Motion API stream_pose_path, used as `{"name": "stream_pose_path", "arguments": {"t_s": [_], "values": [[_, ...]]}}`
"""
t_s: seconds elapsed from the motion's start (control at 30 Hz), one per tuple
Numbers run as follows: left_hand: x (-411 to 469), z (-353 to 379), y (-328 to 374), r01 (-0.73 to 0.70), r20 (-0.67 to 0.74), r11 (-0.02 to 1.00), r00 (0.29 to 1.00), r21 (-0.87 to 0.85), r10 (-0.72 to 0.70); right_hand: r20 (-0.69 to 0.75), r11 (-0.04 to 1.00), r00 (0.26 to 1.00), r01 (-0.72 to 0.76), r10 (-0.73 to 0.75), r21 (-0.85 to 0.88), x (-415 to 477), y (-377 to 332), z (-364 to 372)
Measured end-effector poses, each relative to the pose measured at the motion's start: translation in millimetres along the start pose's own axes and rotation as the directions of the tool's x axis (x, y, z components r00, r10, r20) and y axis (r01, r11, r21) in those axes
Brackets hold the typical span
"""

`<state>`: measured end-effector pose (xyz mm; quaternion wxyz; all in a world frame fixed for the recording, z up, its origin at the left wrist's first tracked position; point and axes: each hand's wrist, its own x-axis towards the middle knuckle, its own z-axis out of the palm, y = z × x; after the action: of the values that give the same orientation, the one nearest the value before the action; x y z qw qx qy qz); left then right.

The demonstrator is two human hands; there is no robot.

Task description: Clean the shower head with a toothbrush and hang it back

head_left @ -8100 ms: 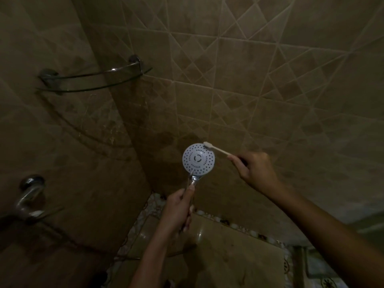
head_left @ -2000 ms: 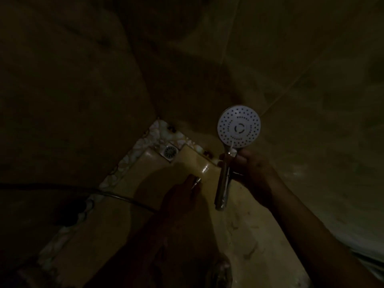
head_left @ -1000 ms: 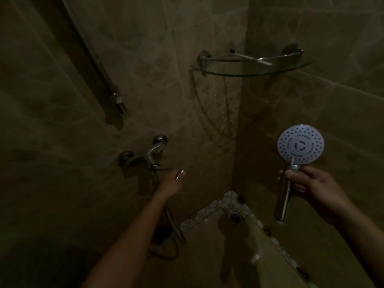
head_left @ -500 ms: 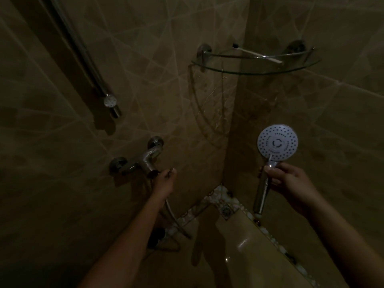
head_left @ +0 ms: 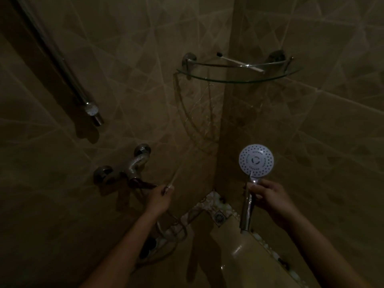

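- Toothbrush (head_left: 241,63) lies on the glass shelf (head_left: 239,80), well apart from both hands. From the head view, I'd judge the brushing done.
- Right hand (head_left: 270,197) has its fingers wrapped round the neck of the shower head (head_left: 256,160), white face toward the camera, handle hanging below the fist.
- Left hand (head_left: 159,197) is at the tap (head_left: 133,169) lever; too dark to tell whether its fingers grip it.
- Next call: probably a rinse, then a lift to the wall rail (head_left: 62,65) to hang it.
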<state>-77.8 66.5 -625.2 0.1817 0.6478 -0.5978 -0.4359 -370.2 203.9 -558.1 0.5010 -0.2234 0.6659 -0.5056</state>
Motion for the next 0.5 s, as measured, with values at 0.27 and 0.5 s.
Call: {"name": "stream_pose_path", "arguments": {"t_s": [0.27, 0.5], "values": [[-31, 82, 30, -0.206, 0.179, 0.968, 0.967, 0.142, 0.180, -0.122, 0.987, 0.983, -0.126, 0.138, 0.099, 28, 32, -11], [-43, 120, 69, -0.289, 0.198, 0.931, 0.948, 0.224, 0.247, -0.159, 0.946, 0.948, -0.240, 0.277, 0.216, 74, 58, -15]]}}
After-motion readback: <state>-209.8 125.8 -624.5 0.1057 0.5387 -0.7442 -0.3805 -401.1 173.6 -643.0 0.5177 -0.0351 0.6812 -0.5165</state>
